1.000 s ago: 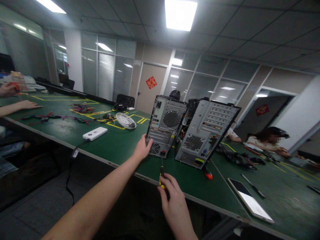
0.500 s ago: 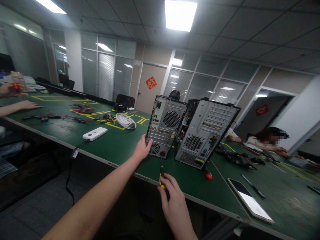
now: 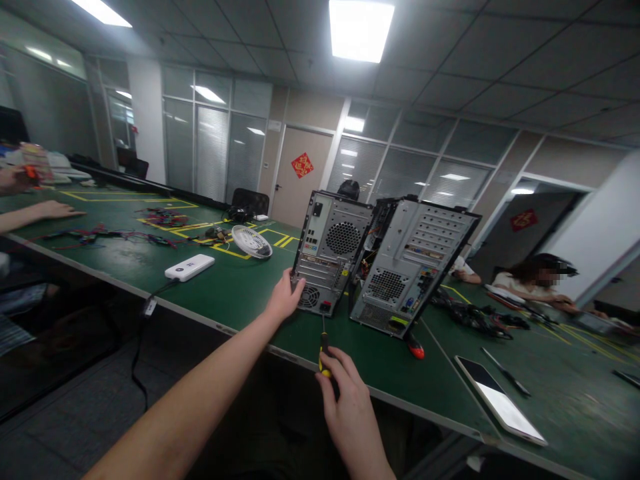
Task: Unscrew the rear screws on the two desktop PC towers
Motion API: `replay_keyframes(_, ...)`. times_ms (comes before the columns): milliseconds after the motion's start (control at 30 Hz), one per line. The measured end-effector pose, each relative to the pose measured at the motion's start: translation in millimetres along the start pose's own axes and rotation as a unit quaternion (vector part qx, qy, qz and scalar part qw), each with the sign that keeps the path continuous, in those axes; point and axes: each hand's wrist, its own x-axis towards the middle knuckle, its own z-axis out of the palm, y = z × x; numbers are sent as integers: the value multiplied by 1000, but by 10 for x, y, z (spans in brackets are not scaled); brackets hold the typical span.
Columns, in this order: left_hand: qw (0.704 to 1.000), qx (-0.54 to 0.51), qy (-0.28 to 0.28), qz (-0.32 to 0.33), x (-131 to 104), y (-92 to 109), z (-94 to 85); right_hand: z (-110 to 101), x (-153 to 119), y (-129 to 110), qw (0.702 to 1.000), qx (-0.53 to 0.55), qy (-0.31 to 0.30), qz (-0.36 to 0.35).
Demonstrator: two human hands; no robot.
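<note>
Two computer cases stand upright on the green table, their rear panels facing me. My left hand grips the lower left edge of the left computer case. In my right hand is a screwdriver with a black and yellow handle, held between thumb and fingers. Its shaft points up to the bottom edge of that case's rear panel, near the red and black socket; whether the tip sits on a screw is too small to tell. The right computer case is close beside, with a red-and-black handle lying at its base.
On the green table lie a white power bank with a cable, a white perforated cover, a phone, a thin tool and dark cables. Another person's hand rests at left; a person sits at right.
</note>
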Motion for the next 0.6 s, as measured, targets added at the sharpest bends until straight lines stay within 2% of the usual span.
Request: replay_keyframes(600,1000,-2,1,-3,-12,35,-24,-12,5,20,1000,-1,7,9)
